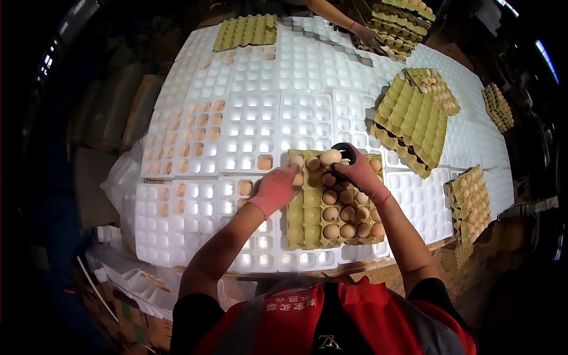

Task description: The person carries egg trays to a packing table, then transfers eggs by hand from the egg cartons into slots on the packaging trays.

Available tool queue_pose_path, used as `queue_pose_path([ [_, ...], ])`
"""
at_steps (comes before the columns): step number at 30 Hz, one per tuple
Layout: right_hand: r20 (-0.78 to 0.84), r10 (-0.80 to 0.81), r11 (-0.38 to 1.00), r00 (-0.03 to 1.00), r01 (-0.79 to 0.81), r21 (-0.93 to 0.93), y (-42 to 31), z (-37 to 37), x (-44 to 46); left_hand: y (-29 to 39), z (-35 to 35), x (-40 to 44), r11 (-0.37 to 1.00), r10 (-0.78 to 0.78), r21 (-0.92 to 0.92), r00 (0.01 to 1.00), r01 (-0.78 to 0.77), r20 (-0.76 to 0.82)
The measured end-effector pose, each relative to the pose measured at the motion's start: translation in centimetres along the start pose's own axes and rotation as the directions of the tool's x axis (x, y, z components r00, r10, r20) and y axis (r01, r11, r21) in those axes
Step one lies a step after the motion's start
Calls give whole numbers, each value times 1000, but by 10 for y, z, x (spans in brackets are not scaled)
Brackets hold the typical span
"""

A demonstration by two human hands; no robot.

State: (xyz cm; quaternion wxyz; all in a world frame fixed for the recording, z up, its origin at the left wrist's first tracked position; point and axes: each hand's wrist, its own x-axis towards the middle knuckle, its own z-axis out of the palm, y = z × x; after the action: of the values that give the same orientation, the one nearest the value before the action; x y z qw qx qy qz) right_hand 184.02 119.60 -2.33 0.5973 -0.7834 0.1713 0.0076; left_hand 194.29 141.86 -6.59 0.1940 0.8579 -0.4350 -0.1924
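A green-yellow pulp egg tray (304, 222) lies in front of me, its right columns filled with pale brown eggs (331, 213) and much of its left side showing bare cups. My right hand (362, 171), in a pink glove with dark fingertips, is closed around a whitish egg (330, 157) just above the tray's far rows. At the tray's left edge, my left hand (277, 187), also gloved in pink, has its fingers curled against an egg (296, 161) in the far left corner. Its fingertips are partly hidden.
White foam egg trays (251, 124) cover the table, some cups holding eggs. Stacked pulp trays (411, 124) lie to the right, an egg-filled tray (470, 201) beyond them. Across the table, a co-worker's gloved hand (370, 39) touches tall egg stacks (402, 23). Another pulp tray (245, 32) lies far left.
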Motion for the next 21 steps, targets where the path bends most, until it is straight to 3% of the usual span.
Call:
queue_pose_path([
  [1, -8, -44, 979, 999, 45, 197, 1, -1, 3, -6, 0, -2, 888, -80, -453, 997, 76, 10],
  [2, 37, -144, 982, 989, 148, -119, 2, 0, 12, -19, -3, -3, 589, -147, -798, 988, 130, 52],
  [3, -6, -237, 864, 972, 208, -459, 7, 16, 17, -29, -3, -4, 166, -192, -974, 974, 153, 121],
  [4, 33, -232, 685, 972, 187, -704, -5, 36, 21, -32, 3, 1, 311, -162, -944, 985, 109, 60],
  [5, 74, -225, 434, 972, 167, -885, -18, 49, 26, -23, 2, 6, 812, -57, -574, 966, -101, -251],
  [6, 139, -355, 157, 924, 206, -966, 32, 58, 55, -10, 2, 13, 986, 10, -151, 943, -64, -333],
  [7, 143, -333, 208, 932, 221, -953, 27, 56, 56, 1, 4, 21, 955, 106, 297, 922, 10, -372],
  [9, 163, -275, 303, 948, 246, -921, -2, 48, 45, -6, 17, 58, 775, 75, 631, 996, -33, -41],
  [10, 104, -255, 441, 961, 211, -873, -21, 38, 35, -7, 14, 61, 674, 115, 738, 992, -44, -46],
  [11, -18, -311, 606, 950, 184, -774, -10, 27, 36, -14, 14, 64, 627, 163, 773, 987, -98, -8],
  [12, -50, -47, 940, 998, 27, -339, -19, 21, 38, -20, 6, 57, 771, 140, 636, 984, -38, -111],
  [13, 64, 208, 961, 976, -216, 174, -30, 18, 41, -29, -4, 45, 883, 91, 469, 973, 19, -212],
  [14, 71, 165, 968, 984, -175, 177, -33, 29, 49, -52, -3, 32, 994, -76, -96, 936, 46, -343],
  [15, 69, 65, 998, 996, -65, 5, -23, 46, 65, -80, -6, 17, 789, -271, -614, 889, -14, -369],
  [17, -60, -221, 871, 973, 169, -462, -26, 99, 92, -123, -22, -16, 257, -459, -961, 888, 102, -29],
  [19, 111, -234, 677, 966, 244, -695, -2, 136, 132, -143, -10, -23, 826, -404, -544, 828, 148, -388],
  [20, 133, -241, 552, 961, 249, -796, -20, 146, 128, -129, -12, -23, 925, -378, -243, 766, 291, -520],
  [21, 107, -280, 576, 954, 256, -777, -19, 149, 137, -121, -18, -20, 939, -291, 37, 848, 342, -442],
])
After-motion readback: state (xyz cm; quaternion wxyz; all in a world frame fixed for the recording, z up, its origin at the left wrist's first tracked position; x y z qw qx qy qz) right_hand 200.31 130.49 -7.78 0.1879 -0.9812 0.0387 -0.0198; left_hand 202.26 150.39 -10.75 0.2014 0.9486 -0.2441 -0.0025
